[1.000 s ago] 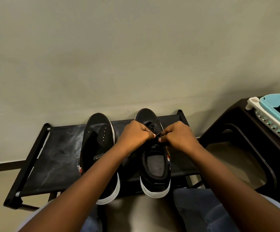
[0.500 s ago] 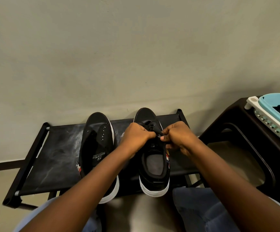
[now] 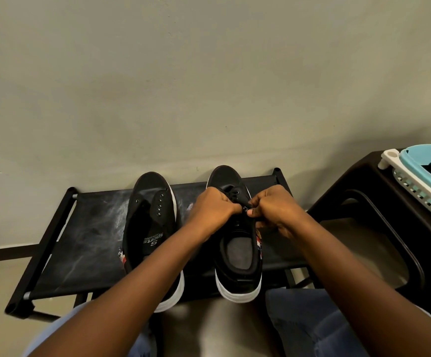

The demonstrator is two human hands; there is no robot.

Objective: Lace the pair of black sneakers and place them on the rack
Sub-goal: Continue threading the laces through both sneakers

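We see both hands curled tight over the lacing area of the right-hand sneaker. The left hand is closed in a fist, its fingertips pinching the black lace where the two hands meet. The right hand is closed too, thumb and fingers pressed together on the same lace just beside the left hand's knuckles. The lace itself is mostly hidden under the fingers; we can make out only a short dark stretch crossing the upper eyelets.

That sneaker stands on the black fabric shelf of the shoe rack, toe toward the wall, its white-soled heel overhanging the near edge. The left-hand sneaker stands beside it on the same shelf, apart from it, with bare eyelets and a printed insole; the left forearm crosses over its heel end.

To the right of the rack stands a dark plastic stool, and on its top rests a white basket with a light blue container inside it, cut off by the frame edge. Our blue-jeaned knees show at the bottom, just in front of the rack.
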